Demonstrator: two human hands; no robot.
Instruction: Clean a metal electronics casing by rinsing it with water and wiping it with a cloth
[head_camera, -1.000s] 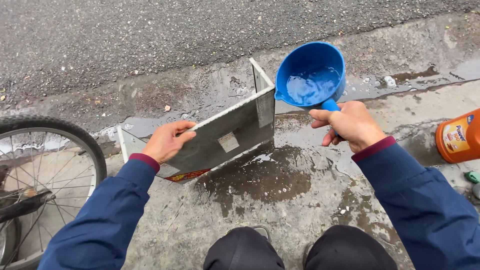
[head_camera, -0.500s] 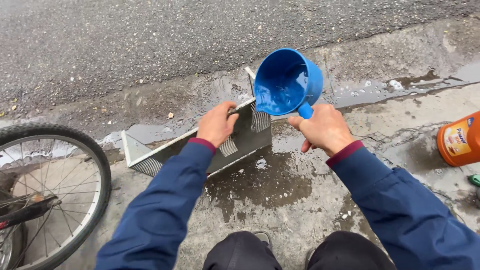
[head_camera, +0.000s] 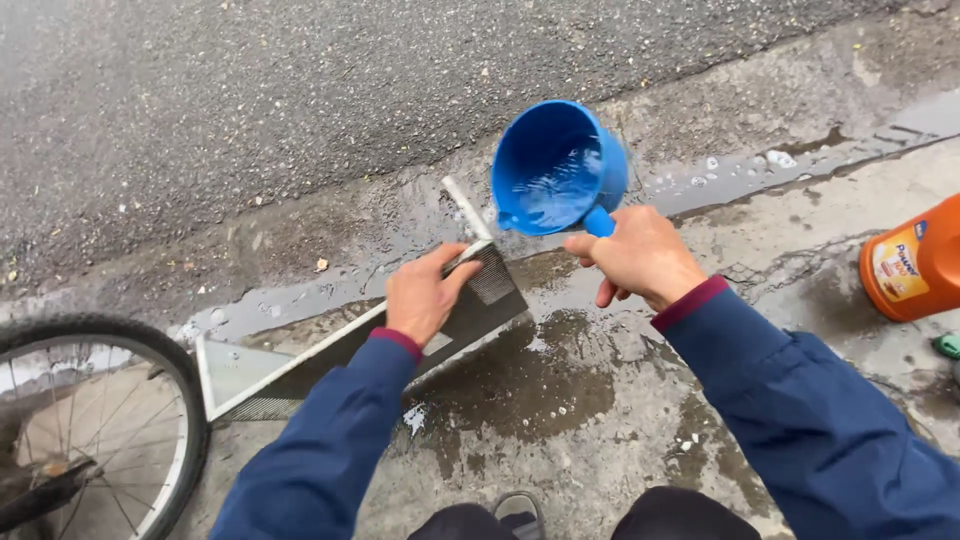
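Tipped further, blue scoop (head_camera: 558, 168) pours; sleeve hides grey tray (head_camera: 470, 300) middle.

Blue scoop, grey tray, orange bottle on wet grey pavement

The scoop (head_camera: 556, 168) is bright blue; the tray (head_camera: 470, 300) is grey with a fine dark mesh pattern and pale edges; the sleeves (head_camera: 800, 410) are navy with maroon cuffs; the bottle (head_camera: 915, 262) is orange; the road (head_camera: 250, 90) is speckled dark grey.

Outdoor roadside: asphalt road (head_camera: 250, 110), wet concrete kerb (head_camera: 600, 440) (bicycle wheel (head_camera: 95, 420) alongside).
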